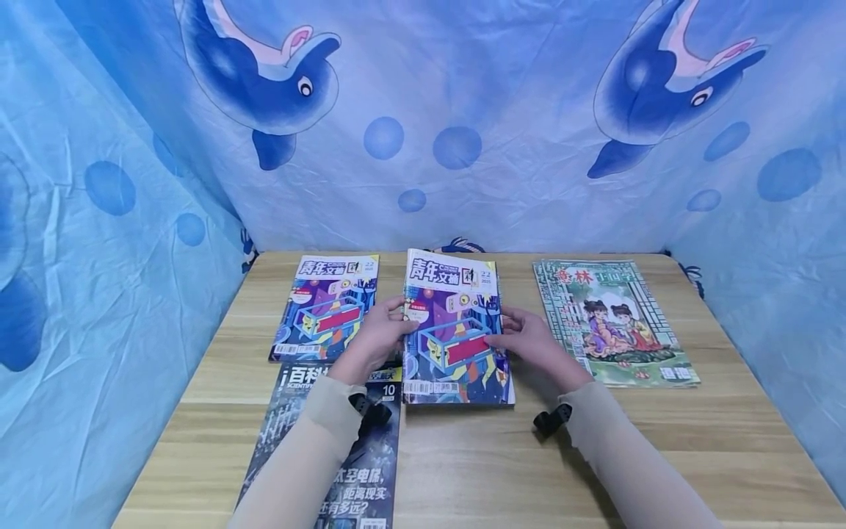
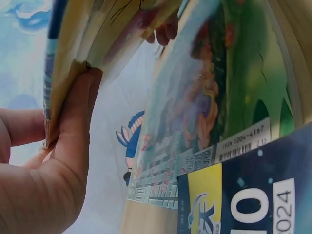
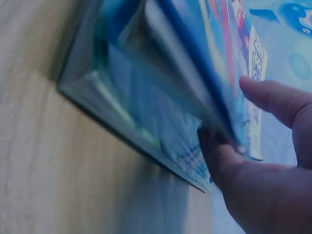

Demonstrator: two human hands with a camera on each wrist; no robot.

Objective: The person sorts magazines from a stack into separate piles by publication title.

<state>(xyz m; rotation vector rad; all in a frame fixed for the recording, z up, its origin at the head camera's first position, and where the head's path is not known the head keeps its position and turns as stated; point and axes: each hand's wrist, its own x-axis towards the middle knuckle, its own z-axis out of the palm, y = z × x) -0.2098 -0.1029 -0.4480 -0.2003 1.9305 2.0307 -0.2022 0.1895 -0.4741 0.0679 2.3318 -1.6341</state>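
Both hands hold a purple and blue magazine (image 1: 456, 294) with a red box on its cover, in the middle of the desk. My left hand (image 1: 377, 330) pinches its left edge, the thumb and fingers on opposite faces in the left wrist view. At the right edge, my right hand (image 1: 532, 342) grips it between thumb and fingers. In the left wrist view, a green-covered magazine (image 2: 248, 73) lies beneath the raised one. A matching purple magazine (image 1: 327, 316) lies left of my left hand. Under my left forearm is a dark science magazine (image 1: 357, 441), partly hidden.
A pile of green magazines (image 1: 621, 323) lies at the right on the wooden desk (image 1: 727, 441). Blue cloth (image 1: 502, 198) printed with dolphins hangs behind the desk and along both sides. Each wrist wears a black camera strap.
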